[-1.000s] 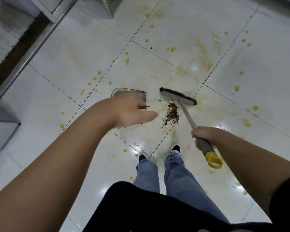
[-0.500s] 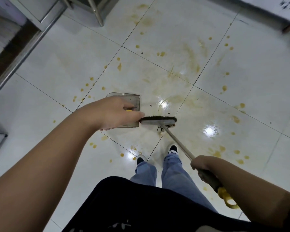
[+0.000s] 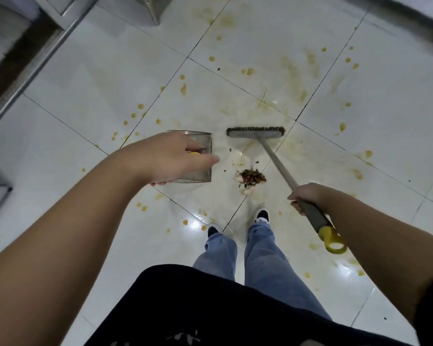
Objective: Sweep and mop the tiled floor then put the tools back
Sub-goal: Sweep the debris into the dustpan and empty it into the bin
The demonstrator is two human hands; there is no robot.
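Left grip (image 3: 170, 158) clasps dustpan (image 3: 203, 143), right grip (image 3: 308, 196) broom (image 3: 256, 132) — debris (image 3: 250, 177) between.

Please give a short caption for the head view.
Left hand holds dustpan, right hand grips broom beyond debris pile.

Glossy white ceramic floor tiles (image 3: 235, 41), smeared with dull yellowish stains, throw back bright glare.
A translucent grey plastic dustpan (image 3: 200, 156); a bristled brush (image 3: 255, 132) with a matt metal shaft and yellow plastic end-loop.
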